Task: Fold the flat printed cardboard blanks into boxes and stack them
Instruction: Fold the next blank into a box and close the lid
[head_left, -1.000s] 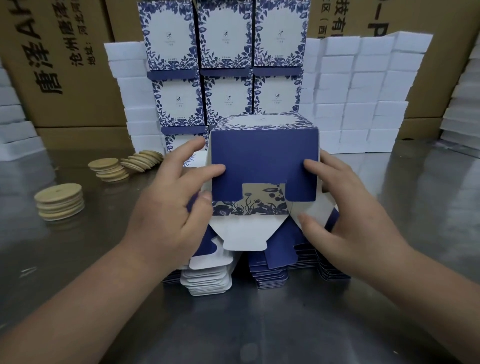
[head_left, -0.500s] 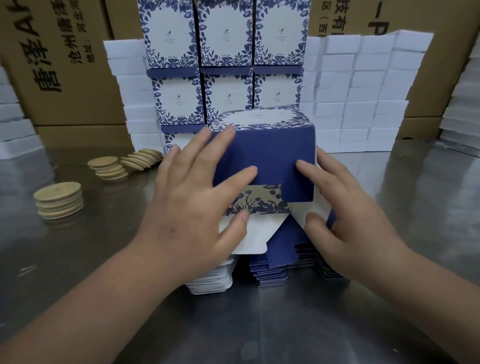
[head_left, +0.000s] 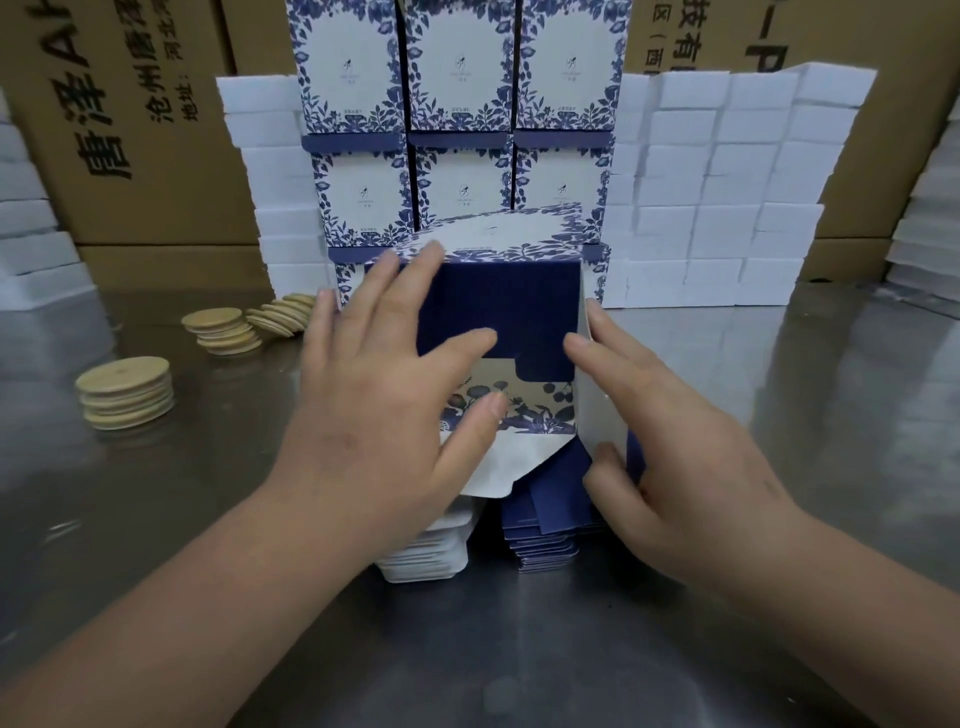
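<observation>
A half-folded blue floral box (head_left: 509, 312) is tilted with its bottom toward me, above the piles of flat blanks (head_left: 545, 540). My left hand (head_left: 395, 395) lies flat on the box's bottom, straight fingers pressing the dark blue flap and the floral flap. A white tongue flap sticks out below that hand. My right hand (head_left: 670, 441) grips the box's right side, with the index finger on the blue flap and the thumb bent against the white side flap. Finished boxes (head_left: 457, 78) stand stacked in rows right behind.
White foam blocks (head_left: 727, 182) are piled on both sides of the finished boxes, with brown cartons (head_left: 130, 130) behind them. Stacks of round wooden discs (head_left: 127, 392) sit on the steel table (head_left: 519, 649) at the left.
My left hand slid from the box's left edge onto its bottom and now presses the flaps flat. The box moved up and away from me. My right hand stayed on the right side.
</observation>
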